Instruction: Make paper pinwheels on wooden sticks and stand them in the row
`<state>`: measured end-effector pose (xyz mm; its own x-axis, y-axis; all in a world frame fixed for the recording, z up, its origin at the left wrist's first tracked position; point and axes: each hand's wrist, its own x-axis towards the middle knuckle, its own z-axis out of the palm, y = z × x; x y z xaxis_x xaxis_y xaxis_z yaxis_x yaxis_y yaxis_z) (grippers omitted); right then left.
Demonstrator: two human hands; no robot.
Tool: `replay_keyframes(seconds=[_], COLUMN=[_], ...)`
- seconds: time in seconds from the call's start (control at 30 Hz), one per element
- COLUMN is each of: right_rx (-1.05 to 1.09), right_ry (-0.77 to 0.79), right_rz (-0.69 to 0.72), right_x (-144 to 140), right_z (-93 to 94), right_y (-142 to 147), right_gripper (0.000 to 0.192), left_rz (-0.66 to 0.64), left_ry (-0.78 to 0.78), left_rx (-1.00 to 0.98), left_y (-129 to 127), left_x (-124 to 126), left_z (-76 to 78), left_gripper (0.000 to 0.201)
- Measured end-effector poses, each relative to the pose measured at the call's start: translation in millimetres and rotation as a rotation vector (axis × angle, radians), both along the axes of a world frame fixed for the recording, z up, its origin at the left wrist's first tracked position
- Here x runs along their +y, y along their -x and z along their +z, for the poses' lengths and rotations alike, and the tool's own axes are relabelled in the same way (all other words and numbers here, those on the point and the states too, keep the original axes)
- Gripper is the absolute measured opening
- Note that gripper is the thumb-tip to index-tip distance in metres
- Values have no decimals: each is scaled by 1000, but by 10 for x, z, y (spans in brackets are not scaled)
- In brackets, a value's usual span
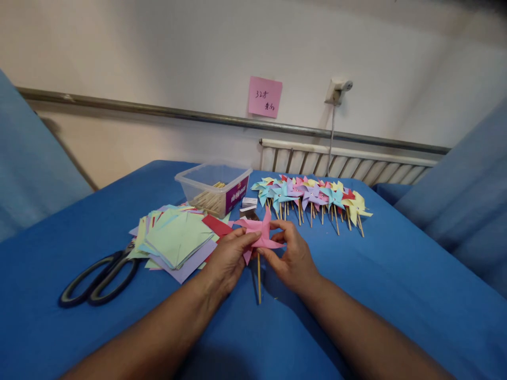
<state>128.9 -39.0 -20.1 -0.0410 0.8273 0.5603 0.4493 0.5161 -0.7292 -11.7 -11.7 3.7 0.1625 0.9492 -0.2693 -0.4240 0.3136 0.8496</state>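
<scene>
Head view looks down on a blue-covered table [396,274] with both hands meeting just in front of the body. Left hand [227,258] and right hand [291,258] pinch a pink paper pinwheel [259,232] from opposite sides, each grip narrow and closed on the paper blades, thumbs on top and fingers behind, which keeps the folded points gathered at the centre instead of springing flat. Its thin wooden stick [259,279] hangs straight down between the wrists, the lower end reaching toward the cloth; whether it touches I cannot tell.

Supplies sit within easy reach of the left hand: a loose stack of coloured paper squares [176,240], mostly pale green and lilac with a red sheet poking out on the right, and black-handled scissors [99,279] lying closed just left of the stack, blades tucked under its edge. Behind the stack stands a clear plastic tub [214,187] holding more wooden sticks, open on top so one can be drawn out. A small white box [249,202] lies just beside the tub.

Finished pinwheels [312,198] lie in an overlapping row at the far side, heads toward the wall and sticks pointing back at the person, well apart from the working spot. A pink note [265,97] is stuck on the wall above
</scene>
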Motion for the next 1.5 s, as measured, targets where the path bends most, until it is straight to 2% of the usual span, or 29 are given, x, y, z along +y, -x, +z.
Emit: replay_keyframes(seconds=[0.1, 0.27, 0.37, 0.53, 0.73, 0.8, 0.87, 0.93, 1.03, 1.13, 1.5], right_rx=[-12, -15, 7, 70, 359, 472, 534, 528, 497, 496, 443], right_ry=[-53, -22, -4, 59, 298, 375, 483, 622, 775, 801, 821], right_rz=[-3, 28, 20, -9, -33, 7, 97, 207, 319, 350, 320], right_x=[13, 41, 62, 83, 95, 99, 97, 87, 68, 60, 104], right_z=[9, 5, -21, -70, -125, -137, -140, -134, -120, -108, -68], right_y=[-14, -15, -9, -10, 35, 63, 91, 117, 147, 159, 165], right_gripper=[33, 7, 1, 9, 50, 47, 36, 31, 35, 36, 29], left_rz=[6, 7, 3, 33, 17, 29, 42, 62, 98, 115, 68], left_ry=[11, 19, 27, 25, -19, -22, -24, -31, -44, -46, -51], left_rx=[-8, -37, -54, -57, -34, -21, -5, 5, 11, 19, 55], left_y=[2, 3, 6, 18, 39, 50, 59, 65, 67, 70, 133], left_x=[-1, -11, -11, 15, 56, 69, 80, 88, 95, 102, 172], left_z=[1, 23, 27, 9, 2, 4, 7, 8, 10, 10, 56], left_gripper=[18, 17, 19, 16, 16, 17, 18, 19, 21, 23, 20])
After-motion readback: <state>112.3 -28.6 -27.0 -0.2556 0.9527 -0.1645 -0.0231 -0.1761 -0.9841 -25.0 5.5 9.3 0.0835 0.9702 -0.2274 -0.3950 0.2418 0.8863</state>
